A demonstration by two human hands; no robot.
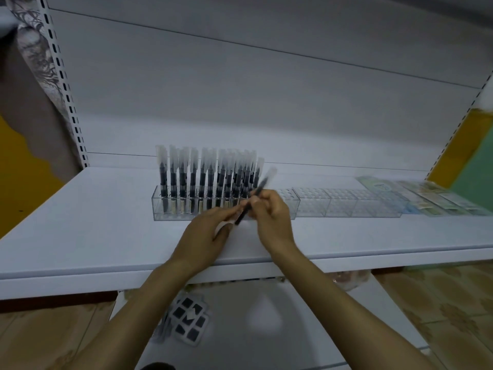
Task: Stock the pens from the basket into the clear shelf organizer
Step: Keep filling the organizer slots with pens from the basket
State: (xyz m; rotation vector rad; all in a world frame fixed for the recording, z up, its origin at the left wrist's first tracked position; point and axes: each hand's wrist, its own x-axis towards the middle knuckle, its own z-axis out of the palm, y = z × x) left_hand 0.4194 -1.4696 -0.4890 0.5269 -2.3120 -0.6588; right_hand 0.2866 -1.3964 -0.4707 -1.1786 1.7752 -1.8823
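Clear organizer on white shelf; left section holds upright black pens. Right hand pinches one tilted pen just before them. Left hand curled at its lower end; grip cannot be told.

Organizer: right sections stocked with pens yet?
No, pens stand only in the organizer's left section; the sections to the right show bare holes.

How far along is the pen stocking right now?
Done: the left section of the clear organizer is packed with upright pens. In hand: the right hand pinches one tilted pen, the left hand at its lower end. Left: the organizer's right sections hold no pens. No basket in view.
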